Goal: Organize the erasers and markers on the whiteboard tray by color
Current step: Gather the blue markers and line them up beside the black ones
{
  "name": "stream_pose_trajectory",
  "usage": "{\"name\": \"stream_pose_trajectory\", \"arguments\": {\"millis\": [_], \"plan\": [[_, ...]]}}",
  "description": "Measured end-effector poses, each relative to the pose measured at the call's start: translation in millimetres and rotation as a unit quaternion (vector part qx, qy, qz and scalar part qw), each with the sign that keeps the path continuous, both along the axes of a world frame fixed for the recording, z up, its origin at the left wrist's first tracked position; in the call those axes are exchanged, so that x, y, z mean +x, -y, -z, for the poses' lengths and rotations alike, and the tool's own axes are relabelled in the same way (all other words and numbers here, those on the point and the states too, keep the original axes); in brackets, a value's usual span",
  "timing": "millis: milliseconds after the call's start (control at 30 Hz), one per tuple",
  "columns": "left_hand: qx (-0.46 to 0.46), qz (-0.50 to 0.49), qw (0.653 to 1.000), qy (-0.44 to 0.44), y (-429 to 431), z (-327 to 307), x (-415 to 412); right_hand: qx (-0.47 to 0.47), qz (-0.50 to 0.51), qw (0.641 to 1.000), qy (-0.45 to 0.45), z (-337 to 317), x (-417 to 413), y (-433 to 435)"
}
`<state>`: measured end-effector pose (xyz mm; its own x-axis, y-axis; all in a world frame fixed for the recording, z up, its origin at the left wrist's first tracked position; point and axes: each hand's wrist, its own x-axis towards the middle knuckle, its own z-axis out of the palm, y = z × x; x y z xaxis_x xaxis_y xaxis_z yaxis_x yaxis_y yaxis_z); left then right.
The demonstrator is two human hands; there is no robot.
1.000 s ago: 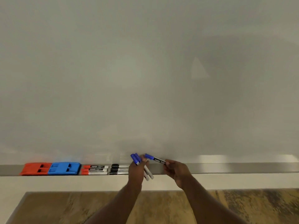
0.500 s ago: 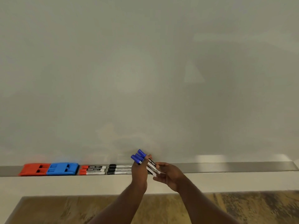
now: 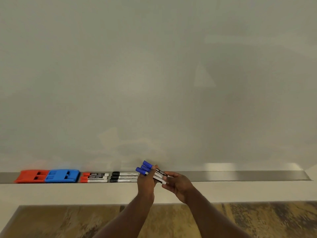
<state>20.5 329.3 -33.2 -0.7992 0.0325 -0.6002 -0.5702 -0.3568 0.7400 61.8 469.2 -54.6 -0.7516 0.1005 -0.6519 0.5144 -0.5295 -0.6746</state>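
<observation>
Three blue-capped markers (image 3: 145, 167) are bunched in my left hand (image 3: 146, 182), caps pointing up and left, just in front of the metal whiteboard tray (image 3: 240, 176). My right hand (image 3: 178, 185) touches the markers' white tail ends from the right, fingers curled around them. On the tray to the left lie a red eraser (image 3: 32, 176), a blue eraser (image 3: 62, 176), three red-capped markers (image 3: 95, 177) stacked front to back, and three black-capped markers (image 3: 124, 177) beside them.
The blank whiteboard (image 3: 154, 74) fills the view above the tray. A pale wall strip (image 3: 68, 193) runs under the tray, with brown patterned floor (image 3: 51, 222) below. The tray's right end (image 3: 307, 176) stops near the frame's right edge.
My right hand brought the third blue marker over to my left hand, which now holds all three together. Both hands stay close in front of the tray.
</observation>
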Motion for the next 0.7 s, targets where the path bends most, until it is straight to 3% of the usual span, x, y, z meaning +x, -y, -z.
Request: {"name": "stream_pose_trajectory", "arguments": {"millis": [300,467,700], "plan": [[-0.060,0.015,0.997,0.037,24.3,12.2,-32.2,0.067,0.020,0.997,0.023,5.1,-9.8,-16.7],[-0.134,0.100,0.984,0.062,32.2,23.0,-54.3,0.152,0.006,0.987,0.048,9.5,-20.1,-20.2],[-0.225,0.203,0.953,0.029,24.8,29.5,-58.6,0.230,-0.050,0.969,0.069,15.0,-43.8,-20.4]]}}
